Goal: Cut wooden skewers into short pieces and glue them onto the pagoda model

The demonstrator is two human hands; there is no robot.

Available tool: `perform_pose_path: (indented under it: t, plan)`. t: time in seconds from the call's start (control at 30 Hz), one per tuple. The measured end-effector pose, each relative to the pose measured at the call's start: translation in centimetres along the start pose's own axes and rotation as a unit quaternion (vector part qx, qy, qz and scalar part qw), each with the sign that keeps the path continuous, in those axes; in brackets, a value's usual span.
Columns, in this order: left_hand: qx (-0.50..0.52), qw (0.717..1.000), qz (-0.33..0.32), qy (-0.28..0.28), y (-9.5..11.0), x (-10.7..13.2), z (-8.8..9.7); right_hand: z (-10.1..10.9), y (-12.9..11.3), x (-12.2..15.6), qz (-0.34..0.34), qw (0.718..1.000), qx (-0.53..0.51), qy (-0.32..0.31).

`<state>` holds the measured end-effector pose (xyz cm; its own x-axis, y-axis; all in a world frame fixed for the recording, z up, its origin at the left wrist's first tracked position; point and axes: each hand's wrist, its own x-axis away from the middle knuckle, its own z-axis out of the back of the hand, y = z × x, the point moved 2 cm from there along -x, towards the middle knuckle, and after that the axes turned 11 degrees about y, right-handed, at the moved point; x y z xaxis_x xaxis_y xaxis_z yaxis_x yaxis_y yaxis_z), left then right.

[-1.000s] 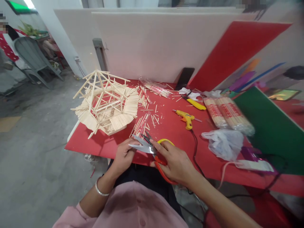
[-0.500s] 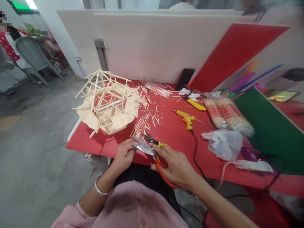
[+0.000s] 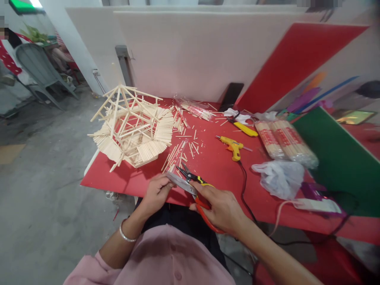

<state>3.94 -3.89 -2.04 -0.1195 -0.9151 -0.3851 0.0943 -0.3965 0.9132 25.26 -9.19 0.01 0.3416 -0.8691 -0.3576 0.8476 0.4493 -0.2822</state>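
My right hand (image 3: 221, 204) is wrapped round the orange handles of a pair of scissors (image 3: 181, 183), whose blades point left and lie together. Beside the blade tips is my left hand (image 3: 157, 192), thumb and fingers pinched; whatever they hold is too small or hidden to make out. Just behind the scissors, pliers (image 3: 192, 176) with yellow and black handles lie on the red table, partly covered by my right hand. Cut wooden sticks (image 3: 175, 154) are scattered past the blades. To the left stands a framework of wooden sticks (image 3: 126, 114), with a peaked top and slatted panels.
A yellow glue gun (image 3: 233, 146) and yellow-handled pliers (image 3: 245, 128) lie right of centre. Farther right are wrapped stick bundles (image 3: 285, 138), a plastic bag (image 3: 280, 178) and a green board (image 3: 335, 162). A phone (image 3: 231, 97) leans against the white board (image 3: 192, 55) at the back.
The scissor blades have come together from slightly apart. Both hands stay in nearly the same place, and the view has shifted slightly.
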Motion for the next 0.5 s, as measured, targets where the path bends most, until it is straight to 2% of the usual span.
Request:
perform_pose_path:
  t: [0.23, 0.5]
  plan:
    - [0.036, 0.998, -0.008, 0.055, -0.21, -0.02, -0.62, 0.89, -0.75, -0.69, -0.028, 0.999, 0.035, -0.004]
    - [0.032, 0.997, 0.0, 0.068, -0.04, 0.21, -0.36, 0.53, -1.01, -0.6, -0.042, 0.999, 0.02, -0.007]
